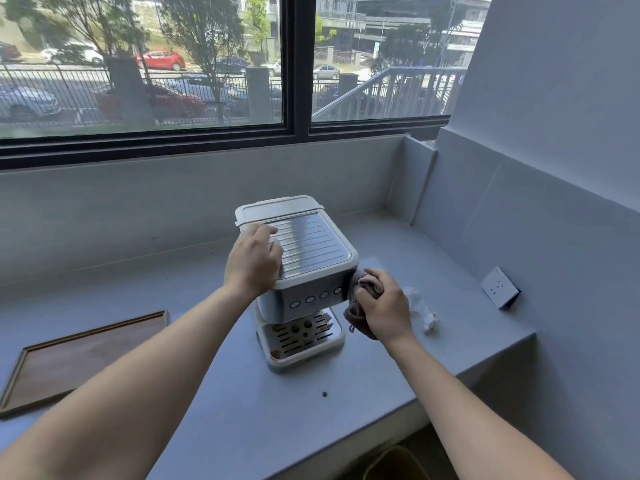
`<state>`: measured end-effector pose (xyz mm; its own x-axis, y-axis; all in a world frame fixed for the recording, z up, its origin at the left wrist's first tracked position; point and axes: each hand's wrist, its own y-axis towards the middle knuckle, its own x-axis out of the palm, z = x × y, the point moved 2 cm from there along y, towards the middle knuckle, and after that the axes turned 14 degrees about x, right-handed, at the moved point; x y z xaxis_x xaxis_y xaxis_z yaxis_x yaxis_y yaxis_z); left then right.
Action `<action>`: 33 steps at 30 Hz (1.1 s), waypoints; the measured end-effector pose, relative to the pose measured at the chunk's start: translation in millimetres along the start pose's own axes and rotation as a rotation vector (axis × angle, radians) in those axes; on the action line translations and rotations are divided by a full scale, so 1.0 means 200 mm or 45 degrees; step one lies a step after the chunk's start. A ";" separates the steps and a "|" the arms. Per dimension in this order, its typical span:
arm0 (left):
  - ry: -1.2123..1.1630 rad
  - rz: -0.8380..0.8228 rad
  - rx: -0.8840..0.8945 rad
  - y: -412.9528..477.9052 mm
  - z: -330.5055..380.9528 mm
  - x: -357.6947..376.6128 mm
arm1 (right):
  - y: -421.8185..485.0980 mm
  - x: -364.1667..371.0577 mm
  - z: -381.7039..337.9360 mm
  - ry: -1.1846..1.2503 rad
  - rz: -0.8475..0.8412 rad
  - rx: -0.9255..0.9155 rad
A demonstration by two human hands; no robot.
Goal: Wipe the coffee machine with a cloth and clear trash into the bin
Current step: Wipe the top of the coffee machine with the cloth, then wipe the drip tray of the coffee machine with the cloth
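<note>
Coffee machine (304,271): my left hand (254,259) lies flat on its top, grip empty. My right hand (382,308), grip closed around cloth (360,306), presses its right side; crumpled tissue (420,310) beyond on table (242,410).

Pinkish cloth (360,299) against upright machine (304,271)

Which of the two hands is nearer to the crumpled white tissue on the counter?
Right. The right hand, holding the cloth, is just beside the tissue; the left hand rests on the coffee machine, farther away.

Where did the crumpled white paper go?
In the head view, the crumpled white paper lies on the counter, right of the coffee machine, just beyond the right hand holding the cloth.
</note>
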<state>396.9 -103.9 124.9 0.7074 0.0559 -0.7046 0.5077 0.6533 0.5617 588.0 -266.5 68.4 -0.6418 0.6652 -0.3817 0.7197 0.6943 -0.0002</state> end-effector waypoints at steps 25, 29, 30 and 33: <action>0.097 -0.266 -0.675 -1.21 -0.23 0.64 | -0.24 0.33 0.89 -0.822 -0.484 -0.661; 0.165 -0.216 -0.673 -1.16 -0.24 0.73 | -0.05 0.24 0.91 -0.774 -0.239 -0.606; 0.204 -0.217 -0.641 -1.15 -0.25 0.74 | -0.01 0.23 0.91 -0.758 -0.217 -0.591; 0.302 -0.247 -0.561 -1.14 -0.26 0.77 | 0.15 0.24 0.89 -0.546 -0.197 -0.296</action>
<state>364.3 -205.4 -134.1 0.4645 0.0387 -0.8847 0.3271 0.9209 0.2121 626.0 -262.7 -114.0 -0.5348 0.4111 -0.7383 0.5158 0.8508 0.1002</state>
